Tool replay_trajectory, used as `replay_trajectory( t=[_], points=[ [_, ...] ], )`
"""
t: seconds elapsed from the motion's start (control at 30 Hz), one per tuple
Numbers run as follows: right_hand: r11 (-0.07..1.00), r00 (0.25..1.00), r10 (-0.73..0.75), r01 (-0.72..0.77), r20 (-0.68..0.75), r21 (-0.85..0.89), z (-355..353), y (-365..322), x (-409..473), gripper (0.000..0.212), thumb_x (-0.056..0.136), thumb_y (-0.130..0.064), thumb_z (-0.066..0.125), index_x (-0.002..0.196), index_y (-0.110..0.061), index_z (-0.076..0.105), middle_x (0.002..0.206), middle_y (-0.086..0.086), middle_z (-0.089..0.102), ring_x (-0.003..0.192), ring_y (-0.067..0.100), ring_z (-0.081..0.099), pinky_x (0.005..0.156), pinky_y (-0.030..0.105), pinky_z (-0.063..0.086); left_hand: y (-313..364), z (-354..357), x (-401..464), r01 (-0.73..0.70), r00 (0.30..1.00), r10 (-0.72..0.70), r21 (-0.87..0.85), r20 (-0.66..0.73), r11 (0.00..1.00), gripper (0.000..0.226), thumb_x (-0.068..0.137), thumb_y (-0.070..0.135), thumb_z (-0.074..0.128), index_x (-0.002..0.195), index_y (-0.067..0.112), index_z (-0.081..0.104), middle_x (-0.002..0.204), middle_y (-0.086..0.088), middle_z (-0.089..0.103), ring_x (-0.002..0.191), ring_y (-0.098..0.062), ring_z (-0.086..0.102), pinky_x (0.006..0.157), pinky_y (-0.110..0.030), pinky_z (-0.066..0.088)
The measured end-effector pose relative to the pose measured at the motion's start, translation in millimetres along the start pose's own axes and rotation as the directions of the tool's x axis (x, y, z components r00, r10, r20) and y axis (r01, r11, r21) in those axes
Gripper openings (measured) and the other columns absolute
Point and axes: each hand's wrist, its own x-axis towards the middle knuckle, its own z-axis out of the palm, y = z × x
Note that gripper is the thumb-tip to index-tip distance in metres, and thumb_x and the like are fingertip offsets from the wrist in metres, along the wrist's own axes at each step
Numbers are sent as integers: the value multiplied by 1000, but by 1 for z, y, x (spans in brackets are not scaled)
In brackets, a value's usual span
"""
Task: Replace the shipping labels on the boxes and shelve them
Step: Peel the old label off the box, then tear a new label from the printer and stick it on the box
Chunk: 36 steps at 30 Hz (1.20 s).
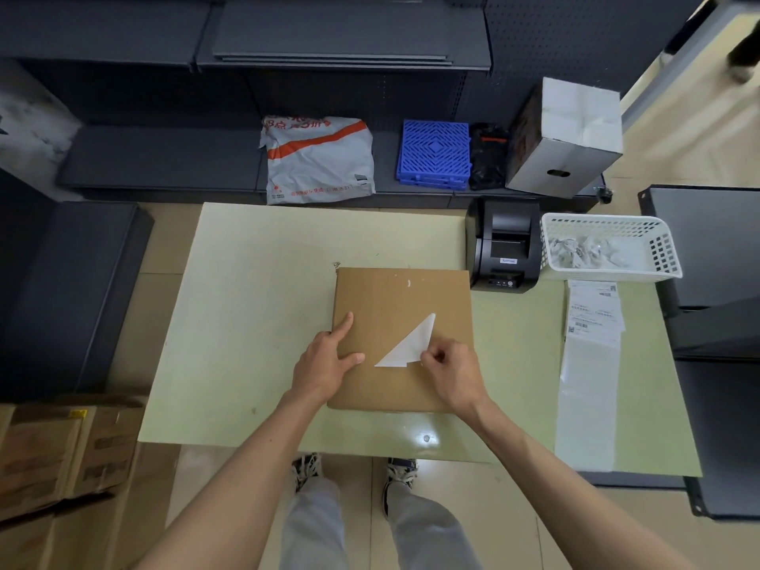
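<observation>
Right grip [446, 366] pinches label [409, 345], seemingly half-peeled; left grip [329, 355] flat on box [403, 298].

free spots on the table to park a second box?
Biggest bare patch: the table left of the cardboard box, out to its left edge. A smaller strip lies behind the box, left of the label printer. The right side is crowded: printer, white basket, label strip. Both hands, left hand and right hand, work on the box.
</observation>
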Motion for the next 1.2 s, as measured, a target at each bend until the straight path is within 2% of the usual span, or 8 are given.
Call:
replay_trajectory(
  t=[0.2,0.43,0.63,0.8,0.93,1.0,1.1,1.2],
  points=[
    [1000,1000,2,-1,4,-4,-4,0,-7,22,86,-5,55,65,2,50,58,2,41,58,16,33,55,31,29,0,0,0,-2,1000,2,7,-2,1000,75,95,45,64,155,52,19,140,-1,50,124,-25,52,87,-34,43],
    [1000,1000,-13,13,6,20,-7,1,-20,20,86,-6,56,69,3,54,61,1,46,57,14,35,51,24,29,3,0,0,3,1000,-3,6,-8,1000,75,95,44,66,155,52,21,139,-2,52,125,-26,52,92,-38,45],
    [999,999,-48,48,-3,18,-12,6,-42,23,88,-7,55,68,5,50,61,4,44,58,12,34,53,28,29,2,1,0,-4,1000,4,12,-4,1000,75,95,46,65,155,52,20,139,-1,51,124,-25,53,87,-36,45],
    [999,998,-16,19,-57,45,-36,10,-51,22,90,-9,57,70,0,58,69,12,58,61,14,42,56,27,34,3,0,-2,-16,1000,16,-6,8,1000,76,95,45,64,156,49,19,140,-2,50,124,-24,52,87,-34,43],
    [993,991,-13,28,-132,112,-65,2,-50,22,90,-8,57,69,-6,62,71,1,59,62,12,48,58,20,36,3,0,-3,-30,999,30,5,21,1000,76,96,45,63,157,47,17,140,-3,49,123,-24,52,86,-32,42],
    [994,991,-27,41,-130,102,-76,1,-43,23,90,-9,58,67,-9,63,77,-1,60,64,11,50,59,16,36,9,-4,-4,-24,999,22,54,41,998,76,97,46,62,158,45,16,143,-4,46,125,-25,50,87,-34,43],
    [991,997,-36,44,-68,123,-85,-3,-33,24,92,-15,62,68,-12,63,91,-3,59,64,8,50,63,16,36,27,-13,-7,-38,999,31,268,32,963,72,98,48,58,159,35,22,152,-6,36,136,-28,38,97,-44,45],
    [979,998,-54,60,-34,193,-92,-10,-28,28,91,-17,65,63,-22,65,94,-4,60,69,9,52,69,24,38,60,-25,-14,-154,988,153,303,26,941,58,101,47,51,155,30,36,158,-6,34,143,-28,34,109,-46,40]
  ],
)
